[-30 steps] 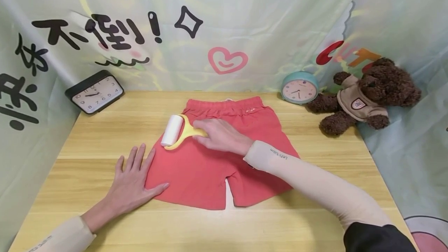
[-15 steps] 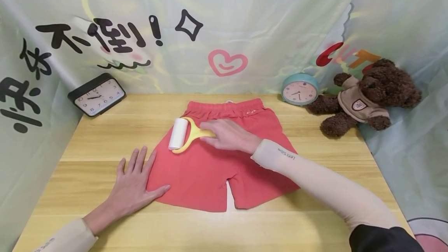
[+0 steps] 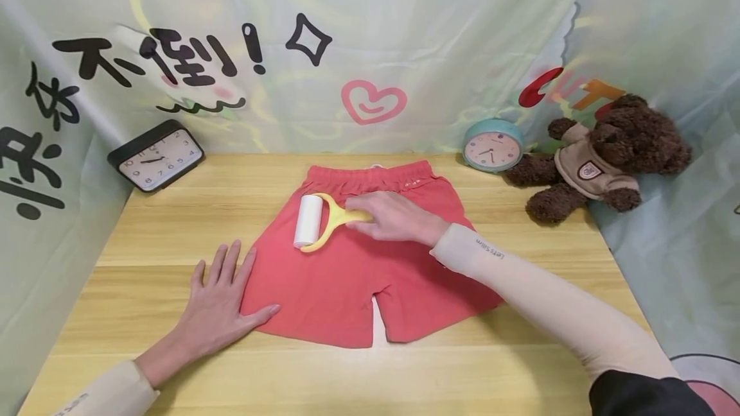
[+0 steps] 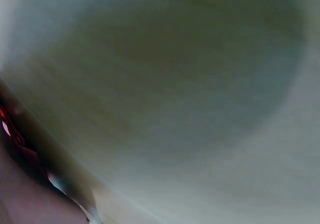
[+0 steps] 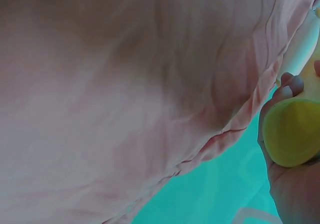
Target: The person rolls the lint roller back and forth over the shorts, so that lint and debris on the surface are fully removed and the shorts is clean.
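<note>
Red shorts [image 3: 324, 287] lie flat on the wooden table, waistband toward the back wall. My right hand [image 3: 396, 217] grips the yellow handle of a lint roller [image 3: 309, 220], whose white cylinder lies over the upper left part of the shorts. In the right wrist view the rounded end of the yellow handle [image 5: 292, 134] shows within the curled hand. My left hand [image 3: 216, 303] rests with fingers spread at the left edge of the shorts, its thumb on the fabric near the hem. The left wrist view is mostly blurred.
A black-framed clock [image 3: 158, 158] stands at the back left of the table [image 3: 144, 230]. A round teal clock [image 3: 493, 146] and a brown teddy bear [image 3: 601, 159] in a shirt are at the back right. Printed cloth [image 3: 451, 31] hangs behind and on both sides.
My right hand has moved the lint roller to the right across the shorts, away from their left edge. The left hand has stayed in place, and the shorts lie the same.
</note>
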Available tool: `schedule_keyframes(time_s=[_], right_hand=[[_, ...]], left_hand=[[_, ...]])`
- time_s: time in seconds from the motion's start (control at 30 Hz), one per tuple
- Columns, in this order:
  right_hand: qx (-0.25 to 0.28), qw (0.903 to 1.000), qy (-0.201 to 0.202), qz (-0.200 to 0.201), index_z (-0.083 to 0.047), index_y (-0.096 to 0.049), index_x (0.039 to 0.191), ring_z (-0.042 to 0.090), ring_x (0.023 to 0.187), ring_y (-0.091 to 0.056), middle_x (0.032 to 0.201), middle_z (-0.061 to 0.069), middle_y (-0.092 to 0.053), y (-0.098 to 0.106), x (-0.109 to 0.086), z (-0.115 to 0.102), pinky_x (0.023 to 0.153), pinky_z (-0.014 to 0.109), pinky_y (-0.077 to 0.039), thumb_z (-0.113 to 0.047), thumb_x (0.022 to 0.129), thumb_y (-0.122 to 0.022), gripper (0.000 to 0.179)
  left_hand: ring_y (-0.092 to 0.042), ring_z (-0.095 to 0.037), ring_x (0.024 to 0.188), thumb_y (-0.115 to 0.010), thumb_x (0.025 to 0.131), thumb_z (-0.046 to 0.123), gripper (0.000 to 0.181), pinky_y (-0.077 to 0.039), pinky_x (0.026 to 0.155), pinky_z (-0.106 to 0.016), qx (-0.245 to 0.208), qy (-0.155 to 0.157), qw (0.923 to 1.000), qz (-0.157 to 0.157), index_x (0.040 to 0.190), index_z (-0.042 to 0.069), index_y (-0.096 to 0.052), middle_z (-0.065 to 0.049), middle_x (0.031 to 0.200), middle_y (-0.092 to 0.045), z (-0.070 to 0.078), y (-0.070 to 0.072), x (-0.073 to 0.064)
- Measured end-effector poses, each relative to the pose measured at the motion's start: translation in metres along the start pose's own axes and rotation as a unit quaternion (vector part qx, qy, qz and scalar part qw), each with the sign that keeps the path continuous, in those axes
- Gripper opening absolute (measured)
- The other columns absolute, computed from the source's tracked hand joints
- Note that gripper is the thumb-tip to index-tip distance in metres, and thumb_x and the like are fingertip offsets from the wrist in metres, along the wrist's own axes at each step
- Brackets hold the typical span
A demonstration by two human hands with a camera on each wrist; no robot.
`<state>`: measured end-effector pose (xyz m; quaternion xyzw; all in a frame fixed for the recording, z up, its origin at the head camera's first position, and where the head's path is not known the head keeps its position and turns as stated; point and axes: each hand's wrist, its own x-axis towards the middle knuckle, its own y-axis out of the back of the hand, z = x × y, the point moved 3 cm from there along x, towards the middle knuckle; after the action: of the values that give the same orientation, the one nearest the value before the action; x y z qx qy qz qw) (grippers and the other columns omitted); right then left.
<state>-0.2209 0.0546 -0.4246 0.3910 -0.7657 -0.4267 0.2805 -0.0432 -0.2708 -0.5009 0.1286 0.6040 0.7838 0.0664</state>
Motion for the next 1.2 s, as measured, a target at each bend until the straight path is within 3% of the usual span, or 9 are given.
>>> schedule_keyframes(time_s=[0.3,0.63,0.93,1.07,1.2], right_hand=[[0.007,0.9998,-0.013,-0.014,-0.019,-0.066,0.103,0.011,0.071,-0.052,0.082,-0.007,-0.055,0.009,-0.014,0.012,0.067,0.030,-0.049,-0.025,0.100,-0.082,0.018],[0.002,0.9993,-0.028,-0.023,-0.022,-0.065,0.101,0.011,0.070,-0.051,0.080,-0.007,-0.053,0.018,-0.032,0.022,0.066,0.031,-0.046,-0.027,0.101,-0.081,0.017],[-0.001,0.9995,-0.029,-0.007,-0.019,-0.076,0.118,0.011,0.074,-0.058,0.096,-0.010,-0.068,0.031,-0.050,0.036,0.071,0.033,-0.052,-0.026,0.097,-0.087,0.025],[0.005,0.9988,-0.049,0.000,-0.016,-0.079,0.124,0.011,0.085,-0.064,0.108,-0.008,-0.075,0.038,-0.058,0.042,0.078,0.036,-0.055,-0.026,0.094,-0.089,0.033],[0.016,0.9980,-0.061,0.000,-0.016,-0.080,0.123,0.012,0.088,-0.064,0.110,-0.007,-0.076,0.042,-0.066,0.047,0.079,0.037,-0.054,-0.026,0.094,-0.090,0.032]], left_hand=[[-0.019,-0.051,0.159,-0.073,0.088,0.074,0.115,-0.014,0.116,-0.078,0.003,-0.001,1.0000,-0.003,0.171,0.004,-0.034,-0.028,0.174,-0.024,0.002,0.000,0.000],[-0.019,-0.050,0.159,-0.072,0.088,0.075,0.116,-0.014,0.116,-0.077,0.008,-0.001,1.0000,-0.001,0.171,0.004,-0.033,-0.028,0.175,-0.023,0.000,0.001,-0.002],[-0.018,-0.050,0.159,-0.073,0.088,0.075,0.117,-0.013,0.116,-0.078,0.011,-0.002,0.9999,-0.002,0.171,0.004,-0.032,-0.027,0.175,-0.023,0.000,0.001,0.001],[-0.019,-0.049,0.159,-0.073,0.088,0.075,0.117,-0.013,0.115,-0.079,0.012,-0.004,0.9999,0.000,0.171,0.004,-0.031,-0.028,0.175,-0.022,0.001,0.001,0.001],[-0.019,-0.049,0.159,-0.073,0.088,0.075,0.117,-0.014,0.115,-0.078,0.011,-0.004,0.9999,0.000,0.171,0.003,-0.032,-0.028,0.175,-0.023,0.001,0.001,0.000]])
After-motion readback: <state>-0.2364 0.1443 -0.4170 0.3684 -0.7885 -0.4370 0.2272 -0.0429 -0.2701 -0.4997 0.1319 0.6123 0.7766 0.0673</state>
